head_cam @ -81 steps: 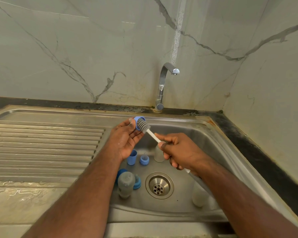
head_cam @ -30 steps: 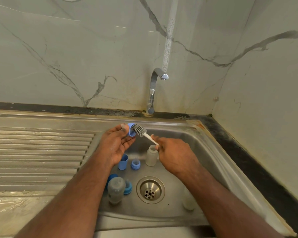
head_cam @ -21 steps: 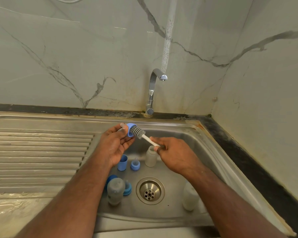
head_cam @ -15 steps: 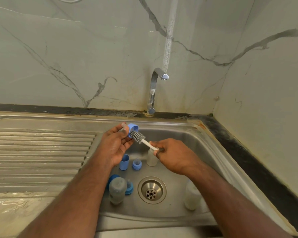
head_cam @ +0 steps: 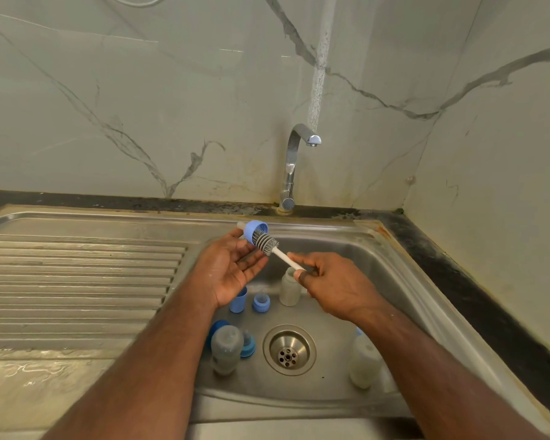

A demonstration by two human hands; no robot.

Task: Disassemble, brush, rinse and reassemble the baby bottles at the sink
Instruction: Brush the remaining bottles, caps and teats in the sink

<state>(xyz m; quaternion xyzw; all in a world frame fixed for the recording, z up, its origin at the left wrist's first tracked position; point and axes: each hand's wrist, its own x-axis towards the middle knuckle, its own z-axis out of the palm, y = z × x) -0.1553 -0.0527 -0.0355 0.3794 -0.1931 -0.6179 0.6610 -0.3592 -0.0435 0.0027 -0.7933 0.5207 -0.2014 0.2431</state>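
In the head view, both forearms reach forward over the steel sink, and the 2 hands meet above its back part. The left hand is turned palm up with the wrist bent a little. Its fingers are curled around a blue bottle collar, which has a pale teat at its far end, and they hold it at the fingertips just above the sink's back rim. The right hand is turned back up, and its thumb and fingers pinch the white handle of the bottle brush. The brush slants up and to the left, and its grey bristle head sits at the open mouth of the collar, partly inside it.

Below the hands, several parts stand on the sink floor. A blue cap, a blue collar with a teat and a small cloudy bottle stand in 1 row behind the drain. Left of the drain stands another cloudy bottle with blue parts just beside it. A third bottle stands right of the drain, partly hidden by the right forearm. The tap rises behind the sink, and the ribbed drainboard lies to the left.
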